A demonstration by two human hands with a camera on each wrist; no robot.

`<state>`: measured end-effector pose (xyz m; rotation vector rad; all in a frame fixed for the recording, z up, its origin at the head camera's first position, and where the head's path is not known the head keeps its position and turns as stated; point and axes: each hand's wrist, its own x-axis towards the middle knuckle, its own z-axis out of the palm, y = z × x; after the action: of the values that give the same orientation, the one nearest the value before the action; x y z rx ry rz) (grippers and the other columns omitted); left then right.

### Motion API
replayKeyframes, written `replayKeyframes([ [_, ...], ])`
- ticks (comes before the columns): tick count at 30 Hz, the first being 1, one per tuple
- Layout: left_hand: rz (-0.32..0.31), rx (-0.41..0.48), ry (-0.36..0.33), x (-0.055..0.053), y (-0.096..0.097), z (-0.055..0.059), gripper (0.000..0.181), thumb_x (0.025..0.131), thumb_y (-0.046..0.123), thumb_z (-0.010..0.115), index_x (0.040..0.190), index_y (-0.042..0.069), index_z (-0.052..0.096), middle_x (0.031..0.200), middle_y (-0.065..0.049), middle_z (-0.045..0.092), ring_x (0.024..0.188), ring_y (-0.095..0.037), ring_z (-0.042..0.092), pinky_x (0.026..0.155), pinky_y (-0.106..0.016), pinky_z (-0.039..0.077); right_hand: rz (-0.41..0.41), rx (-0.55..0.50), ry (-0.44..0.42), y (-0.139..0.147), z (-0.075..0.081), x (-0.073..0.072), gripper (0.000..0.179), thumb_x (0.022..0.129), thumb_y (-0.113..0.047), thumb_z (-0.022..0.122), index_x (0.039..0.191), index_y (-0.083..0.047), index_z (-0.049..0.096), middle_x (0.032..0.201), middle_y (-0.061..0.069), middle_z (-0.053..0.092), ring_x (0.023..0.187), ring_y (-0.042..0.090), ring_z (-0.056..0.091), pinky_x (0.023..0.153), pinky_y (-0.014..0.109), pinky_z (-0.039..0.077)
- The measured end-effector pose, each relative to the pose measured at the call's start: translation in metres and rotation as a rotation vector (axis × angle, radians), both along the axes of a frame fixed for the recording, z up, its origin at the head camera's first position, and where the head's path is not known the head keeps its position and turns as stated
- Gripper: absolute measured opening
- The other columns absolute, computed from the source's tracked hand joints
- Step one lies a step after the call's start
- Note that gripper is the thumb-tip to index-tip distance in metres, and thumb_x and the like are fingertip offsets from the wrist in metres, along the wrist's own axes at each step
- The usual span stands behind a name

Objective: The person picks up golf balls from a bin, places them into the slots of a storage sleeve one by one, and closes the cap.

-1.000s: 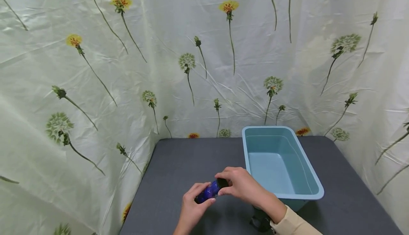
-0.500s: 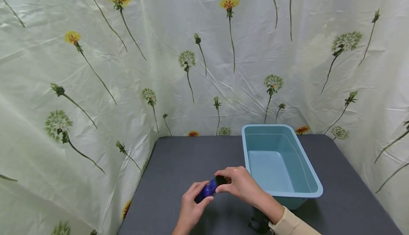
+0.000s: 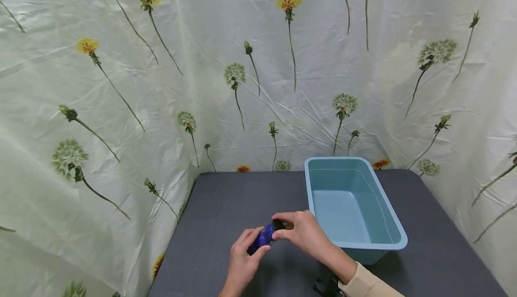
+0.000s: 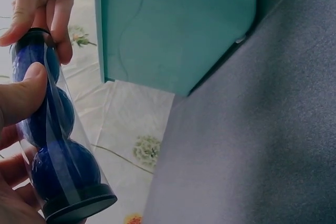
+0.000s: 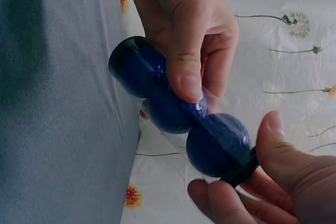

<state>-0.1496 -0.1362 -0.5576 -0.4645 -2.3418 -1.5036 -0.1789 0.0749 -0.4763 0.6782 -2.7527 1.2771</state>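
A clear tube [image 4: 65,150] holds three blue balls in a row and has a black cap at each end. My left hand [image 3: 243,256] grips the tube around its body, the thumb lying along the side in the left wrist view. At the upper end, my right hand [image 3: 303,234] pinches the black cap [image 5: 242,169] between thumb and fingers. The tube is held tilted above the table, its capped lower end [image 4: 79,203] plain in the left wrist view. In the right wrist view the balls [image 5: 218,145] show through the clear wall.
A light blue plastic tub [image 3: 397,218] stands on the dark grey table [image 3: 234,198], to the right of the hands. Behind and to the left hangs a pale curtain [image 3: 194,54] printed with dandelions. A black strap-like item [image 3: 328,287] sits by the right sleeve.
The tube tilts a little more steeply than before, its upper end raised slightly. Both hands keep their hold on the tube and cap.
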Motion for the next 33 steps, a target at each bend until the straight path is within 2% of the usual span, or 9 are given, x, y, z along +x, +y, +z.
replayKeyframes([
  [8,0.057,-0.069,0.143,-0.002,0.005,0.0,0.052,0.075,0.007,0.089,0.123,0.011,0.072,0.111,0.009,0.065,0.099,-0.013,0.065,0.077,-0.033,0.057,-0.07,-0.069,-0.048,-0.002,0.0,0.001,0.036,0.082,-0.031,0.083,0.115,-0.019,0.076,0.101,-0.003,0.075,0.078,0.003,0.069,0.064,0.022,0.054],
  [13,0.101,-0.135,0.217,-0.003,0.007,0.0,0.052,0.075,0.013,0.089,0.123,0.011,0.071,0.109,0.006,0.065,0.097,-0.011,0.064,0.077,-0.033,0.057,-0.108,-0.111,-0.074,-0.004,-0.002,0.001,0.037,0.081,-0.033,0.084,0.115,-0.019,0.077,0.106,-0.002,0.075,0.084,0.007,0.071,0.067,0.024,0.055],
  [16,0.104,-0.155,0.241,-0.005,0.007,0.001,0.051,0.077,0.017,0.088,0.124,0.011,0.071,0.11,0.003,0.065,0.098,-0.013,0.064,0.078,-0.033,0.057,-0.12,-0.118,-0.086,-0.003,-0.001,0.0,0.038,0.081,-0.034,0.084,0.115,-0.021,0.077,0.107,-0.003,0.075,0.086,0.009,0.071,0.068,0.024,0.056],
  [20,0.095,-0.163,0.235,-0.007,0.005,0.005,0.054,0.077,0.017,0.088,0.127,0.014,0.068,0.113,0.003,0.064,0.1,-0.014,0.064,0.081,-0.036,0.056,-0.104,-0.126,-0.07,-0.003,0.002,-0.002,0.038,0.08,-0.033,0.085,0.116,-0.024,0.076,0.105,-0.003,0.075,0.085,0.011,0.072,0.066,0.024,0.056],
  [24,0.105,-0.153,0.227,-0.009,0.0,0.01,0.066,0.072,0.008,0.091,0.132,0.018,0.064,0.115,0.003,0.062,0.101,-0.013,0.063,0.08,-0.037,0.057,-0.007,-0.143,-0.017,-0.008,0.008,-0.002,0.043,0.081,-0.034,0.083,0.122,-0.024,0.073,0.111,0.0,0.073,0.091,0.015,0.072,0.07,0.024,0.056],
  [26,0.083,-0.137,0.209,-0.01,-0.002,0.011,0.069,0.072,0.005,0.09,0.134,0.018,0.063,0.116,0.004,0.06,0.102,-0.013,0.062,0.08,-0.037,0.057,0.038,-0.161,-0.005,-0.009,0.011,-0.002,0.047,0.082,-0.033,0.082,0.126,-0.023,0.071,0.115,0.001,0.072,0.095,0.017,0.072,0.073,0.023,0.056],
  [30,0.015,-0.101,0.144,-0.013,0.001,0.013,0.063,0.078,0.008,0.088,0.134,0.019,0.062,0.118,0.006,0.058,0.105,-0.013,0.061,0.083,-0.035,0.055,0.076,-0.203,-0.023,-0.004,0.014,0.0,0.054,0.082,-0.028,0.083,0.133,-0.023,0.066,0.124,0.0,0.067,0.099,0.016,0.071,0.077,0.021,0.055],
  [33,0.005,-0.068,0.111,-0.017,0.003,0.016,0.058,0.08,0.011,0.087,0.131,0.021,0.063,0.119,0.007,0.058,0.105,-0.014,0.061,0.085,-0.037,0.055,0.094,-0.172,-0.003,0.003,0.017,-0.001,0.056,0.085,-0.032,0.081,0.137,-0.027,0.062,0.126,-0.004,0.065,0.102,0.014,0.068,0.079,0.021,0.054],
])
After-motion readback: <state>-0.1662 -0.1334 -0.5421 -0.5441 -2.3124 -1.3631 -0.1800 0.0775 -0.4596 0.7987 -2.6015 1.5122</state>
